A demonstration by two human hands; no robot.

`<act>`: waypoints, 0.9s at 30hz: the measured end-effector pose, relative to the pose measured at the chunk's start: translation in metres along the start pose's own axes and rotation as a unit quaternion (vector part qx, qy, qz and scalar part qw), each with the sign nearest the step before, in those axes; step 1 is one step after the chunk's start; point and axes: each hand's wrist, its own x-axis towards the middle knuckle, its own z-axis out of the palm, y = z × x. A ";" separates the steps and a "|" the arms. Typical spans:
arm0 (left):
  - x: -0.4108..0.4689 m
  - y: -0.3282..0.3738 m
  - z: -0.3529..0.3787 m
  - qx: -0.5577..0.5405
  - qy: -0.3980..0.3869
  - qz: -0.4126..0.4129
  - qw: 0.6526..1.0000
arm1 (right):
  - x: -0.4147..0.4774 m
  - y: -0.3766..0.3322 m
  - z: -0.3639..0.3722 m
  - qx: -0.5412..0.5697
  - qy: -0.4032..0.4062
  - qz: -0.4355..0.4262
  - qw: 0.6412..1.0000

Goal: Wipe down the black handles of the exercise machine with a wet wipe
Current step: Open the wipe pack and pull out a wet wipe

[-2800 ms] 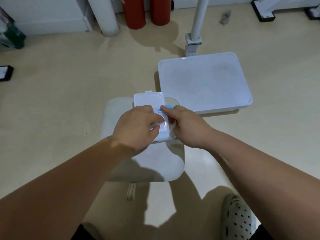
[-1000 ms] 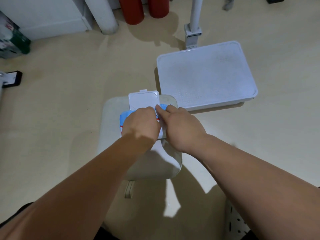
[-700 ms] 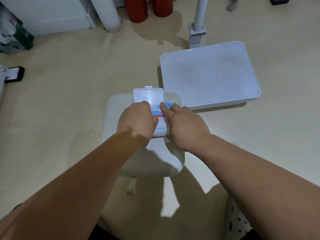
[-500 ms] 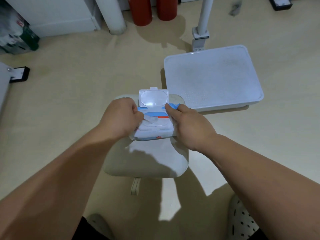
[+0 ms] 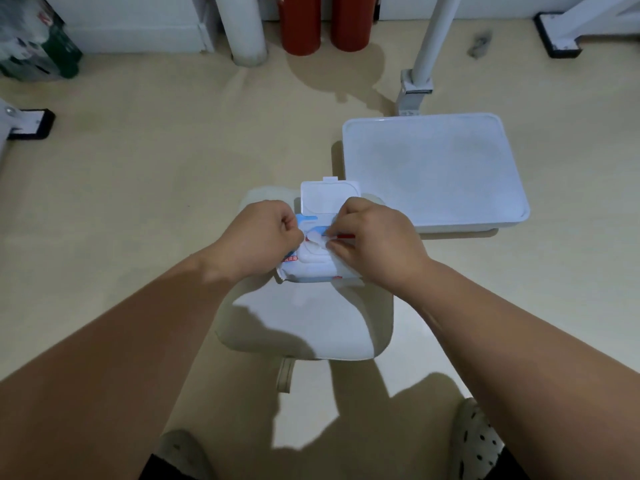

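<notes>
A white and blue pack of wet wipes lies on the far end of a pale padded seat, with its flip lid standing open. My left hand grips the pack's left side, its fingers curled. My right hand pinches the tip of a white wipe at the pack's opening. No black handles of the exercise machine are in view.
A white rectangular platform lies on the beige floor right of the seat, with a white post behind it. Two red cylinders and a white pipe stand by the far wall. Black-capped machine feet sit at left and far right.
The right hand has moved from the pack's right edge to the opening and now pinches the wipe's tip. The left hand stayed on the pack's left side. The camera view shifted slightly.
</notes>
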 end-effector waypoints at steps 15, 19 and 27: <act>-0.001 0.002 0.014 0.117 0.017 0.005 0.993 | 0.009 -0.007 -0.039 0.238 0.005 0.123 0.963; -0.001 0.006 0.017 0.137 0.033 0.015 0.990 | 0.008 -0.007 -0.053 0.251 0.017 0.130 0.959; -0.014 0.013 0.028 0.097 0.103 0.164 0.976 | 0.002 0.002 -0.053 0.304 0.003 0.173 0.937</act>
